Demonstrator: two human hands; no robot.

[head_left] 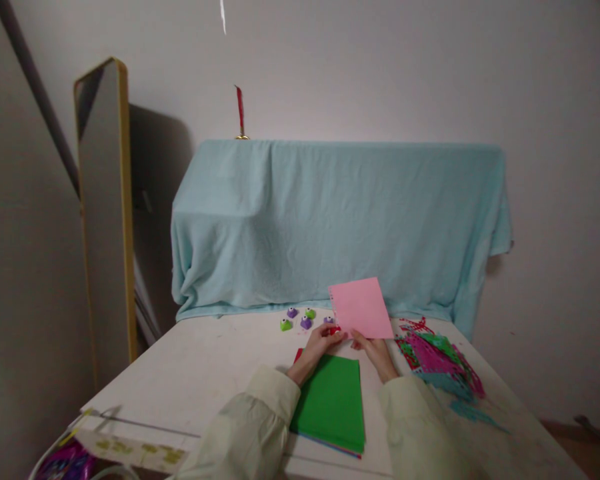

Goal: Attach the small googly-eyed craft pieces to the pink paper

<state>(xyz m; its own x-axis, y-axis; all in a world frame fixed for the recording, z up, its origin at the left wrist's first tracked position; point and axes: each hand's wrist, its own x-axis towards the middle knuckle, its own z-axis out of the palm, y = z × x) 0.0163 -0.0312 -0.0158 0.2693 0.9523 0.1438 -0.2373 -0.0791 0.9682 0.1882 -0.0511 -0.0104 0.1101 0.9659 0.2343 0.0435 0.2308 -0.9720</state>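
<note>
Left hand (325,340): fingers clamped on a small red object (335,330), possibly plastic
Right hand (374,350): fingers pinch a square pink paper sheet (361,308) near its lower edge
Sheet: above white table (205,367), beyond rectangular green paper (333,403)

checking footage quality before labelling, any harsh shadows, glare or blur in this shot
Head view: dim light overall; a dark shadow on the wall just right of the mirror; no strong glare on the pink sheet; fine detail looks soft on the small eyed pieces; the upper-right corner darkens.
</note>
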